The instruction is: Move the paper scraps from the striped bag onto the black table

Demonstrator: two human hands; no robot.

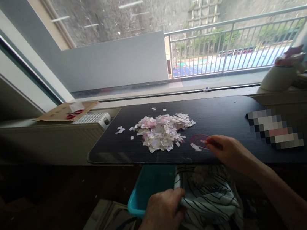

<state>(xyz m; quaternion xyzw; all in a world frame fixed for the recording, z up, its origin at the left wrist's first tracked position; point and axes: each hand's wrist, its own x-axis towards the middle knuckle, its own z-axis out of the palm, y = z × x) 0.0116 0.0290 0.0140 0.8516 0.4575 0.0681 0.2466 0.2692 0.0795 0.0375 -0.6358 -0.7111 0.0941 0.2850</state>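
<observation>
A heap of small white and pinkish paper scraps lies on the black tabletop. My right hand, at the table's near edge, pinches a round, reddish see-through piece that looks like thin plastic; its exact kind is unclear. Several scraps are beside or under that piece. Below the table edge, my left hand is closed on the edge of a white cloth with dark stripes. The cloth sags open like a bag, with a pale lump inside. Left of it is a teal plastic bin.
A brown paper envelope with red-handled scissors lies on the left sill, near a white slotted box. A blurred-out item lies on the table's right. A pale rounded object stands by the window.
</observation>
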